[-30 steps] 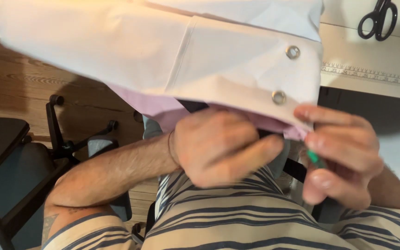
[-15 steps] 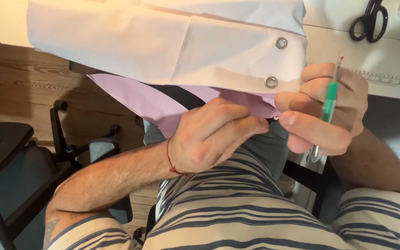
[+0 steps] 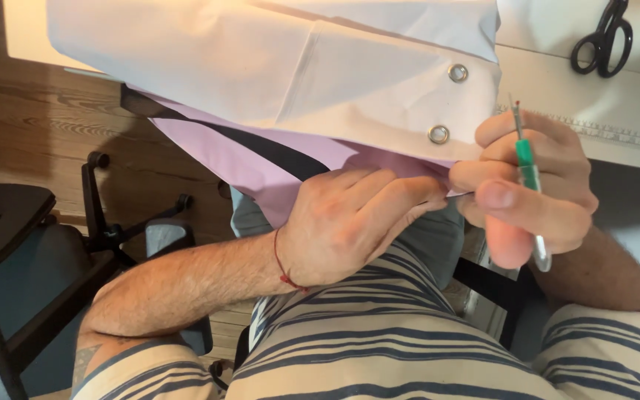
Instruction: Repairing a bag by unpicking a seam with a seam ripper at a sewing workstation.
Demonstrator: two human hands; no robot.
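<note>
Both hands pinch smooth lilac fabric [image 3: 261, 167] | left hand [image 3: 350, 222] | right hand [image 3: 527, 185] grips slim green seam ripper [image 3: 529, 174]

The floor [image 3: 31, 133] is wood plank, mid-brown, with visible grain. A black office chair [image 3: 1, 222] stands at left; its dark seat is seen from above, and its wheeled base [image 3: 127, 215] extends toward the centre, with castors resting on the floor. A white counter [image 3: 631, 111] occupies the upper right. Black scissors [image 3: 603, 41] lie on it, near a pale measuring tape [image 3: 616, 133] that runs along its edge. Lighting is warm and even.
</note>
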